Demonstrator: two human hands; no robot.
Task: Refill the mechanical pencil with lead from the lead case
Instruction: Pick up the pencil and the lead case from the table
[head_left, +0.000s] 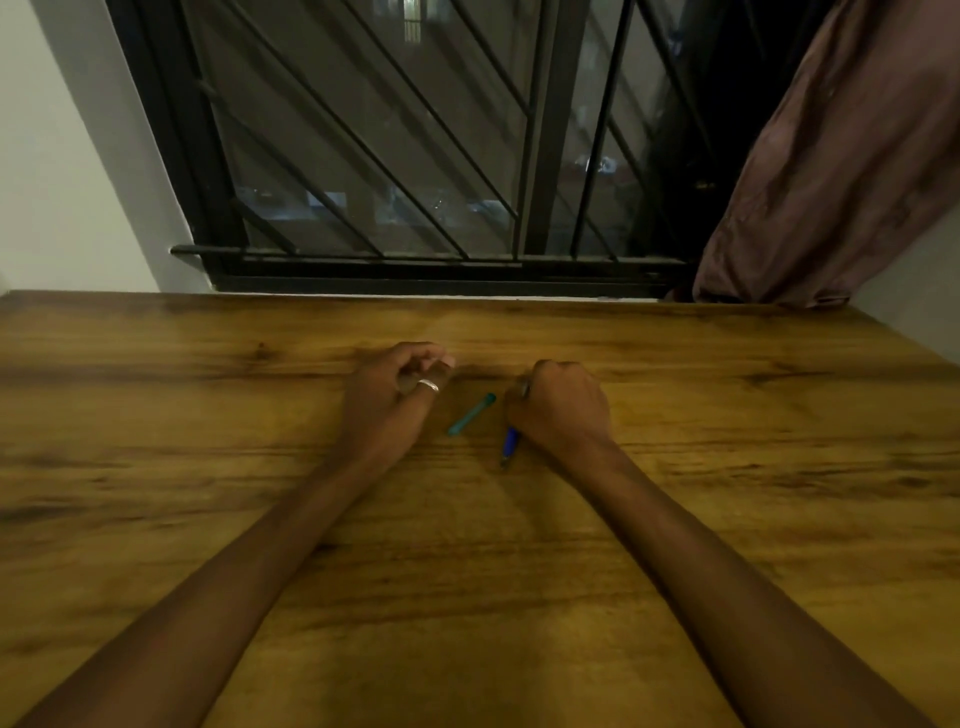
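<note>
Head view looked down on a wooden table (467, 545) with two bare forearms reaching in from six o'clock. One teal lead case (471, 414) lay flat on the wood between the hands, its long axis running from about seven o'clock to one o'clock, the darker capped end toward one o'clock. Neither hand touched it.

One mechanical pencil (510, 443) was gripped in the right hand (563, 408), which was closed into a fist around the barrel. Only the blue lower part and dark tip showed below the fist, pointing toward about seven o'clock and reaching down to the table; a small dark bit of the other end peeked out above the knuckles at about twelve o'clock. Its long axis ran nearly toward and away from the person, tilted slightly.

At nine o'clock of the case, the left hand (400, 395) rested on the table with fingers curled loosely inward and thumb near the fingertips; whether it pinched anything could not be told. One silver ring (429, 385) sat on a finger of that hand.

Beyond the table's far edge at twelve o'clock stood a barred window (395, 156), and one brown curtain (841, 171) hung at two o'clock.
</note>
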